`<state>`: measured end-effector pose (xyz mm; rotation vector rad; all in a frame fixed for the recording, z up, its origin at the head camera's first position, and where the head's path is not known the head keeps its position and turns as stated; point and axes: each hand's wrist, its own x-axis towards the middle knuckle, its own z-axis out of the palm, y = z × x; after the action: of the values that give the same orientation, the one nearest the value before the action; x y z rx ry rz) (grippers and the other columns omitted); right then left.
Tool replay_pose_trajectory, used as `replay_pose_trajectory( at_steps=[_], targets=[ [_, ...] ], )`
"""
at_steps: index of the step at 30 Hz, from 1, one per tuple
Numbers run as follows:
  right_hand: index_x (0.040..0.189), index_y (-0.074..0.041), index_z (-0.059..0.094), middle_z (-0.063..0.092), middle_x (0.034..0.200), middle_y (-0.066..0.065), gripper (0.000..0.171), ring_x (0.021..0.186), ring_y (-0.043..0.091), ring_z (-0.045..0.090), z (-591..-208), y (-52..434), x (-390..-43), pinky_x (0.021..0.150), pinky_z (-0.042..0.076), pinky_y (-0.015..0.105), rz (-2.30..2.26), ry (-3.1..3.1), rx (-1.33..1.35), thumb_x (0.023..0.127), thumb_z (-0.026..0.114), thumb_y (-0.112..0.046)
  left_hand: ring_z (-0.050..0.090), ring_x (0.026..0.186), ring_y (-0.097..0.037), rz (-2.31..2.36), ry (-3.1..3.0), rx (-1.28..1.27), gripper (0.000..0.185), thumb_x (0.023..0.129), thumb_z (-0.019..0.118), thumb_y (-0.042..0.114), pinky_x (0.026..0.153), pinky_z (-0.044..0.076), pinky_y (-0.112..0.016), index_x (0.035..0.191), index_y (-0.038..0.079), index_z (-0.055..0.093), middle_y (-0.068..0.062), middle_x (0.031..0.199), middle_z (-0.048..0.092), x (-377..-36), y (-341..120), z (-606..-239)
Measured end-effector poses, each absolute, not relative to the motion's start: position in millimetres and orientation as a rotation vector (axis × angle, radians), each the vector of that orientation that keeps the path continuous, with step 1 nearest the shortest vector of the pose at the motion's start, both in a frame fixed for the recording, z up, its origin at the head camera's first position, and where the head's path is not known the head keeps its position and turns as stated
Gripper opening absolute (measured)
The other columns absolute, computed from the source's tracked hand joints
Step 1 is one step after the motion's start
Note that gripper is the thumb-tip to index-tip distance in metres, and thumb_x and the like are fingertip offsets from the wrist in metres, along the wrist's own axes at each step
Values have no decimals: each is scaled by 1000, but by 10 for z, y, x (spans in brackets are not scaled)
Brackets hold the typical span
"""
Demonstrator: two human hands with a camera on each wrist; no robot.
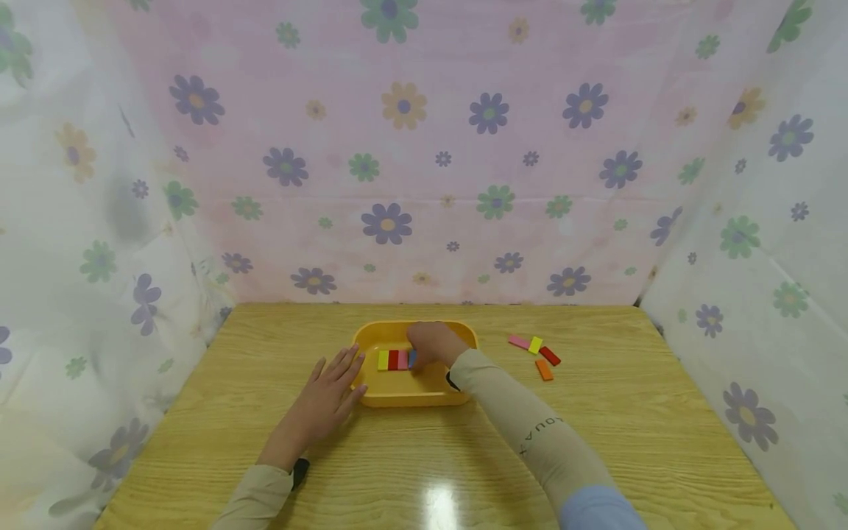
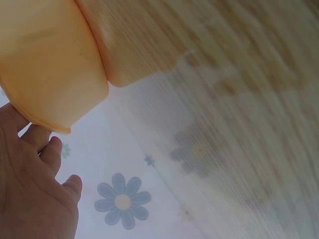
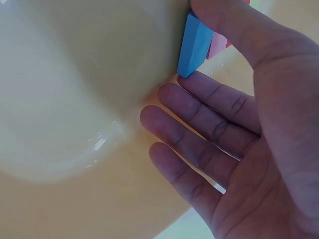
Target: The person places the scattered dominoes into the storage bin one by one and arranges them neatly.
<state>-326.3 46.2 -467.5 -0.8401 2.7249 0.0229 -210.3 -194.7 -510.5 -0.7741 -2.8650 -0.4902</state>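
Beige cloth covers the left wrist, and beyond that sleeve [image 1: 255, 497] the left hand [image 1: 316, 406] lies with its fingers extended and spread, touching the left rim of the yellow tray [image 1: 411, 401], apparently steadying it. Inside the tray, a row runs rightward: a yellow block [image 1: 383, 360], a red block [image 1: 393, 360], a pink block [image 1: 403, 360], then the blue block [image 1: 413, 358] at the end, just beside the pink one; whether those two touch, I cannot tell. Right of it, the right hand [image 1: 436, 344] pinches the blue block between thumb and index finger, its other fingers held out straight. The step in hand looks like lining this piece up with the row; the next move calls for squaring its edge and loosening the pinch without nudging its neighbours. Farther right, four loose blocks [image 1: 544, 369] lie on the table [image 1: 662, 442], outside the tray.
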Motion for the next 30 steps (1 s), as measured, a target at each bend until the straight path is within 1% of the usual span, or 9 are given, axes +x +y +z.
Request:
replay_pose_trajectory(
  at_steps=[7,14,24,27,30],
  targets=[
    [74,-18,46,37,68,-5,44,62,9,35,-4682,446,-3257,57,33,25,57,2738,-872,82,85,-38,23,155,-36,-509,-2853,-781,63,108,48,38,122,14,-65,159,4,33,-14,168,25,-2100,-1950,-5106],
    [73,-19,47,39,67,-6,44,61,9,36,-4683,442,-3262,56,32,25,77,2754,-890,83,84,-39,23,155,-35,-511,-2859,-781,63,109,47,39,122,13,-65,159,4,32,-14,168,24,-2098,-1950,-5103],
    [79,-16,56,46,71,-5,38,65,10,40,-4623,447,-3226,57,36,26,88,2745,-883,83,85,-42,24,154,-36,-511,-2858,-779,63,109,46,39,122,15,-65,159,3,33,-14,167,25,-2096,-1934,-5106],
    [88,-14,65,56,80,-4,34,70,11,47,-4571,453,-3234,61,42,25,57,2747,-862,82,85,-41,24,154,-36,-509,-2857,-780,63,109,46,39,121,15,-66,158,3,33,-14,167,25,-2092,-1934,-5096],
    [106,-10,71,66,98,0,36,80,14,56,-4489,463,-3241,70,51,28,8,2746,-836,87,80,-38,23,154,-36,-511,-2859,-779,62,109,46,39,121,15,-66,159,3,33,-14,168,24,-2092,-1936,-5089]
  ],
)
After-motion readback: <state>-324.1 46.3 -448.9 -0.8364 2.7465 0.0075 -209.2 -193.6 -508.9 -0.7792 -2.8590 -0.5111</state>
